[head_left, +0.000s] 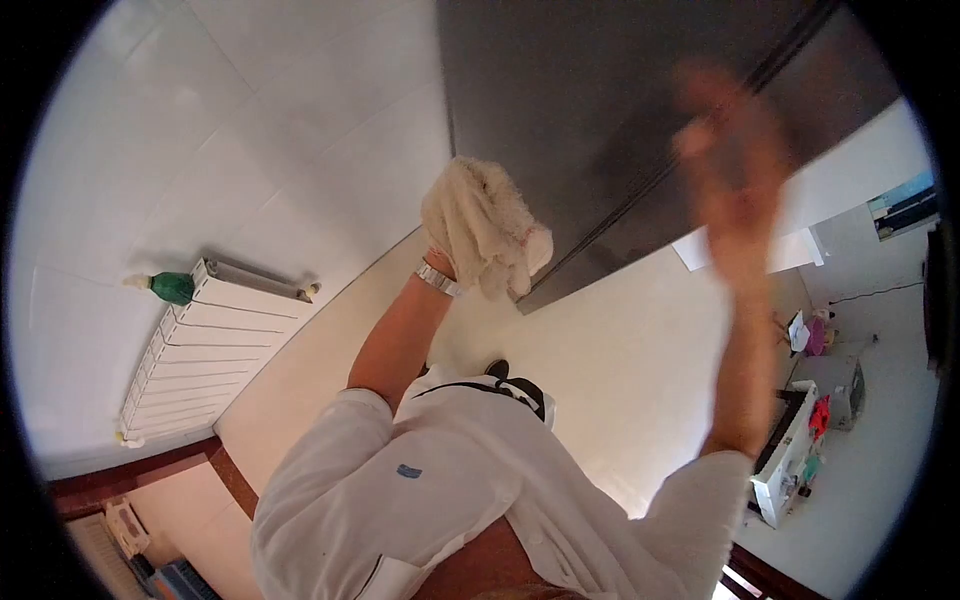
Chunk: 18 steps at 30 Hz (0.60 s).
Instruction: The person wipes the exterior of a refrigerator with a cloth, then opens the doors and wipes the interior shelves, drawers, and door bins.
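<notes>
A beige terry cloth (482,225) is bunched in my left hand (437,264), which wears a metal watch at the wrist. Most of the fingers are hidden under the cloth. It overlaps the lower left edge of a tall dark grey panel (560,110), which looks like a refrigerator with a seam between its doors. My right hand (735,150) is raised in front of the panel's right part, near the seam. Motion smears its fingers.
A white radiator (215,345) hangs on the white wall at left, with a green bottle (172,288) at its upper end. The pale floor (640,380) stretches below. At right, a white shelf or stand (785,455) holds small items beside a grey box (845,390).
</notes>
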{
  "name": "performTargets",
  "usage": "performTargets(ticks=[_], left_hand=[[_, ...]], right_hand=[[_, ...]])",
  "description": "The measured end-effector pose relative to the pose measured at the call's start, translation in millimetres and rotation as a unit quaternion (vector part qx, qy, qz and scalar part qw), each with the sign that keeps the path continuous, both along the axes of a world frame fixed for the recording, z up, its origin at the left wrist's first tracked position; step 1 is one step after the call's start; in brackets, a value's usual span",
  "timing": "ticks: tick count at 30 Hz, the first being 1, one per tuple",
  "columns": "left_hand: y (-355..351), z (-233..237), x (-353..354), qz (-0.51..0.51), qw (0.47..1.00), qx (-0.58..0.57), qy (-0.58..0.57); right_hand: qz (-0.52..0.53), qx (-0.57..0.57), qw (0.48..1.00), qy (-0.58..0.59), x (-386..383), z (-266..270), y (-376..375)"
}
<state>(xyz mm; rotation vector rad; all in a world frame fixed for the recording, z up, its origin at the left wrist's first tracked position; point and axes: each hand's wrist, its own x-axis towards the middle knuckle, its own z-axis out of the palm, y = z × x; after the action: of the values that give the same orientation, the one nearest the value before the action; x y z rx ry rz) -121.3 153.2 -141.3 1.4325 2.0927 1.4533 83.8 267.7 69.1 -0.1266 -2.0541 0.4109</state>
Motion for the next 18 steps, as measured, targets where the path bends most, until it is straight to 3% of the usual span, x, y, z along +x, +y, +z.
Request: performTargets(ticks=[1,2,3,4,5,6,7,8,10,13,14,15,16,17,18], left_hand=[[-5.5,15.9,-2.9,-0.054,0.986,-0.039,-0.153],[-11.9,42.5,-5.3,-0.059,0.985,-0.038,-0.156],[-19.5,75.7,-4.4,-0.075,0.982,-0.172,0.03],[-23.4,90.7,-6.7,-0.089,0.927,-0.292,0.218],[-25.0,32.0,-17.9,-0.134,0.979,-0.151,0.02],[-26.7,-26.3,-29.1,-0.228,0.927,0.05,-0.292],[-28.5,-84.0,-40.0,-0.304,0.816,0.178,-0.459],[-34.4,-89.6,-42.9,-0.309,0.811,0.175,-0.464],[-53.9,-98.3,-43.9,-0.339,0.816,0.06,-0.465],[-79.9,-108.8,-51.9,-0.372,0.804,-0.107,-0.451],[-82.4,-116.6,-60.9,-0.371,0.804,-0.106,-0.453],[-83.9,-121.6,-70.4,-0.387,0.88,-0.109,-0.252],[-88.7,-126.9,-78.7,-0.384,0.916,-0.108,-0.04],[-92.6,-130.6,-85.6,-0.381,0.917,-0.108,-0.044],[-96.7,-124.2,-92.0,-0.422,0.895,-0.074,-0.121]], right_hand=[[-0.028,-0.144,0.979,-0.142,-4.1,-31.2,-17.5],[0.002,-0.359,0.922,-0.144,-17.3,-95.2,-18.9],[0.006,-0.46,0.87,-0.175,-26.3,-150.9,-22.6],[0.006,-0.528,0.826,-0.196,-36.7,-186.3,-35.3],[0.083,-0.656,0.735,-0.154,-45.5,-223.8,-41.0],[0.107,-0.708,0.684,-0.139,-54.6,-261.3,-51.5],[0.133,-0.755,0.631,-0.123,-65.8,-283.9,-65.2],[0.171,-0.773,0.607,-0.07,-79.5,-288.1,-88.9],[0.226,-0.798,0.558,0.004,-98.6,-300.8,-119.2],[0.201,-0.832,0.517,0.018,-120.4,-321.3,-139.9],[0.187,-0.839,0.51,0.02,-124.1,-326.4,-145.0],[0.173,-0.846,0.503,0.023,-126.0,-330.1,-150.1],[0.156,-0.853,0.498,0.027,-124.8,-333.0,-152.9],[0.138,-0.858,0.493,0.031,-122.4,-334.9,-153.5],[0.121,-0.863,0.489,0.035,-119.7,-337.0,-153.5]])
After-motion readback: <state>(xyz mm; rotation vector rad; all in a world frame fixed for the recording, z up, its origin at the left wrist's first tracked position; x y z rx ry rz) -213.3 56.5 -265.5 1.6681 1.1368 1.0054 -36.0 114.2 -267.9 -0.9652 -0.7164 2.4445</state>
